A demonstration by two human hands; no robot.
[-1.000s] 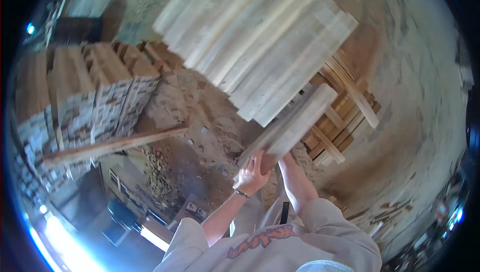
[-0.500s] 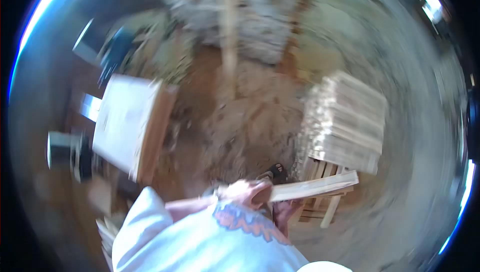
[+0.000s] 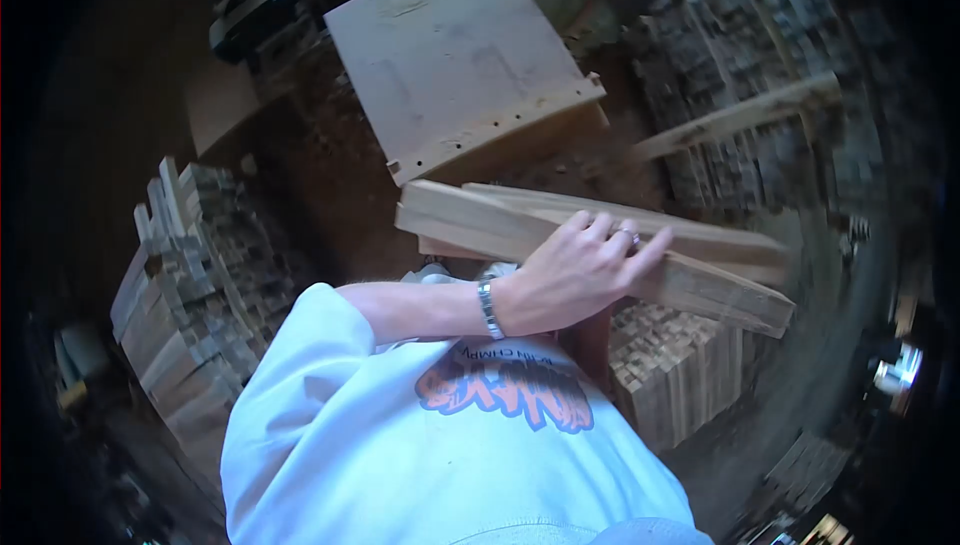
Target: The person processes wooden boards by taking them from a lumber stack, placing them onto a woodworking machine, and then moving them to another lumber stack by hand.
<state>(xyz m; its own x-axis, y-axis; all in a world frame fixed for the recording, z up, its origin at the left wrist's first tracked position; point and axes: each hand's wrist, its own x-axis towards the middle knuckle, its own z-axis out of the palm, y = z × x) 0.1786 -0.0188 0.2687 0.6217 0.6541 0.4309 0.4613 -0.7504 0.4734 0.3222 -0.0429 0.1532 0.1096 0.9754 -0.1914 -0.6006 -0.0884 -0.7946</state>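
My left hand (image 3: 590, 270), with a ring and a metal watch at its wrist, lies across wooden boards, its fingers curled over their upper side. The nearer board (image 3: 470, 223) slants down to the right. Behind it a second board (image 3: 730, 245) runs at nearly the same slant, its right end blurred. Part of my right forearm shows below the boards; the boards and my left hand hide my right hand. Just beyond the boards is a pale-topped table (image 3: 450, 55) with a row of dark holes along its near edge.
Stacked wood pieces (image 3: 200, 295) stand at the left. Another stack (image 3: 680, 375) is below the boards' right end. Large wood piles (image 3: 730, 75) fill the upper right, with a long plank (image 3: 740, 117) in front. A dark machine (image 3: 255, 10) sits at the upper left.
The view has turned, so the pale table has moved from the left to the upper middle. The boards now lie across my front, and my left hand is over them.
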